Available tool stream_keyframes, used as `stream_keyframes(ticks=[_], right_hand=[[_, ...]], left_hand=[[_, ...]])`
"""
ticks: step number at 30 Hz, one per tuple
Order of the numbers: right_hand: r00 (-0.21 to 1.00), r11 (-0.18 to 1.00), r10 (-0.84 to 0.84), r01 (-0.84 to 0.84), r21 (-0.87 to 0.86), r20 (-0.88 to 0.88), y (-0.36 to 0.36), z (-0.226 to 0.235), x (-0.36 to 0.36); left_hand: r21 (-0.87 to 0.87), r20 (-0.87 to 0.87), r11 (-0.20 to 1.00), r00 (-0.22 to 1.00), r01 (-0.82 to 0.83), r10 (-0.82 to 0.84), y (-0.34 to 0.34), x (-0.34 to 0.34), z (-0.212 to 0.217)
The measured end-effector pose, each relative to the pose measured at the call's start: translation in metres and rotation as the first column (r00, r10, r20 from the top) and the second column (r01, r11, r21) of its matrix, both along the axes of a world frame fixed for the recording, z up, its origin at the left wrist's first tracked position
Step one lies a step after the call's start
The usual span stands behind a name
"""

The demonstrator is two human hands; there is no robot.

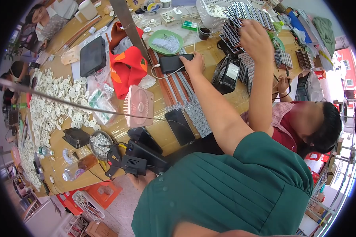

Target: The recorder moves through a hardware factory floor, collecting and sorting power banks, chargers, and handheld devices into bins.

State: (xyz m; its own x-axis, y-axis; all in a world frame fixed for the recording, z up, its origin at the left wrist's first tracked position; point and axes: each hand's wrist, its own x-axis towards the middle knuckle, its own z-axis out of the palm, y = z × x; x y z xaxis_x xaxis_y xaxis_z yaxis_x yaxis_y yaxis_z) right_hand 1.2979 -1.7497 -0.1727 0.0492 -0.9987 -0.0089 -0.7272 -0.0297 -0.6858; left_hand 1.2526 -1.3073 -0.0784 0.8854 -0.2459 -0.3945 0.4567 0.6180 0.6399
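Note:
At the table, my right hand (195,64) grips the right end of a black, flat, rectangular device (170,63), thumb on top. A white cable is attached to that device's left end and loops below it. My left hand (140,181) is low at the table's near edge, beneath a black vented box (134,165). Its fingers are hidden by the box, so its grip does not show. Beyond the right hand's device stands a green bowl (166,42) of small pale pieces. Long brown and grey strips (178,89) run beneath the device. Near my body lies a dark phone-like slab (179,126).
A co-worker's hand (257,39) reaches over stacked metal-looking parts (247,17) at right; their other hand (283,85) holds a black cord. A pink fan (140,104) and red cloth (128,67) stand left of centre. Many white discs (55,98) cover the left side.

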Motion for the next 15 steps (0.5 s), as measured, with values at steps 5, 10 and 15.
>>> stream_keyframes(ticks=[5,10,15], right_hand=[[1.0,0.999,-0.006,0.006,0.045,-0.006,0.002,0.005,0.003],[1.0,0.999,-0.003,0.003,0.042,-0.003,0.006,0.004,0.003],[0.999,1.0,-0.009,0.008,0.026,0.037,0.009,0.003,0.004]], left_hand=[[-0.014,-0.032,0.998,0.998,-0.056,0.056,0.001,-0.001,-0.001],[-0.083,0.012,0.993,0.997,-0.079,0.08,0.01,0.001,-0.009],[-0.125,-0.034,0.989,0.997,-0.076,0.072,0.013,0.001,-0.008]])
